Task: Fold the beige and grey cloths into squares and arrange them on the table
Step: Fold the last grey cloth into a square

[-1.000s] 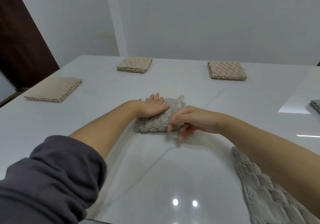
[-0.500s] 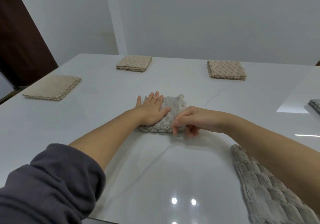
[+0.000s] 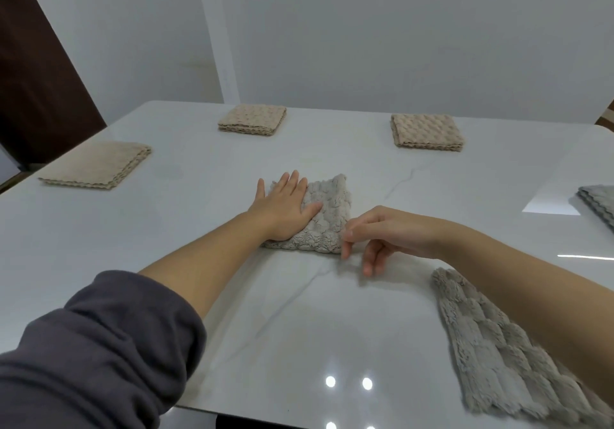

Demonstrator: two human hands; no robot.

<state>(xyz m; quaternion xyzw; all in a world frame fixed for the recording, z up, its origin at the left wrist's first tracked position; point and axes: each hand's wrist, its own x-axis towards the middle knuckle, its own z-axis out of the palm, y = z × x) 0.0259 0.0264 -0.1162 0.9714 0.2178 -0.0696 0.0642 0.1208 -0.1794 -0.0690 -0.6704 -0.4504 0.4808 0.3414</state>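
Observation:
A folded grey cloth (image 3: 327, 216) lies as a square in the middle of the white table (image 3: 206, 229). My left hand (image 3: 282, 206) presses flat on its left half, fingers straight. My right hand (image 3: 382, 232) hovers at the cloth's near right corner with loosely curled fingers; the fingertips touch that corner and hold nothing. Three folded beige cloths lie further back: one at the left edge (image 3: 96, 167), one at the back centre (image 3: 252, 123), one at the back right (image 3: 427, 134). An unfolded grey cloth (image 3: 498, 359) lies near right, under my right forearm.
Another folded grey cloth (image 3: 598, 204) shows at the right edge of the table. A dark door (image 3: 36, 89) stands behind the table's left corner, and a pale wall runs along the back.
My left hand slid further onto the grey cloth and flattened on it. My right hand drew back to the right, off the cloth's top to its corner.

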